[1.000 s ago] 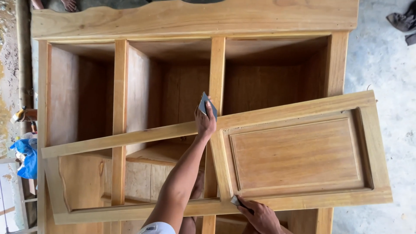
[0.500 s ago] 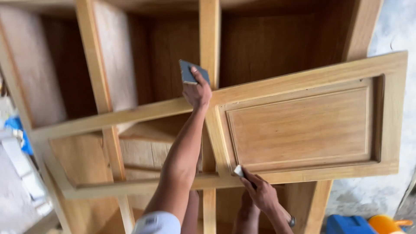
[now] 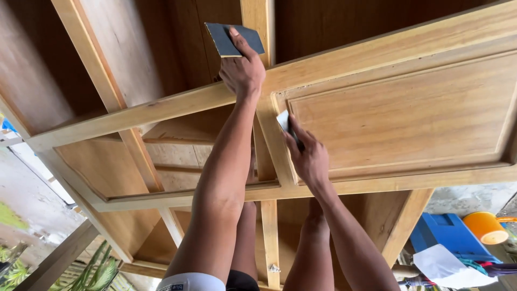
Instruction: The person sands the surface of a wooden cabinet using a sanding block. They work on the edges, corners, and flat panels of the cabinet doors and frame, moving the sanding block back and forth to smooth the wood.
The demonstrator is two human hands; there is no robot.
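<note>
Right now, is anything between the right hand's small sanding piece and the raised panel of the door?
Nothing visible. The right hand presses its small pale sanding piece directly against the door panel's left moulded edge. The left hand holds dark sandpaper higher up, clear of it.

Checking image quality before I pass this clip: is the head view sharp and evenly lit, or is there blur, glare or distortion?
Head view: sharp on the left hand, its dark sanding sheet and the right hand; soft daylight, no glare on the door panel; cabinet recesses in shadow; wide-angle lens splays its uprights; bright wash at the left edge.
</note>
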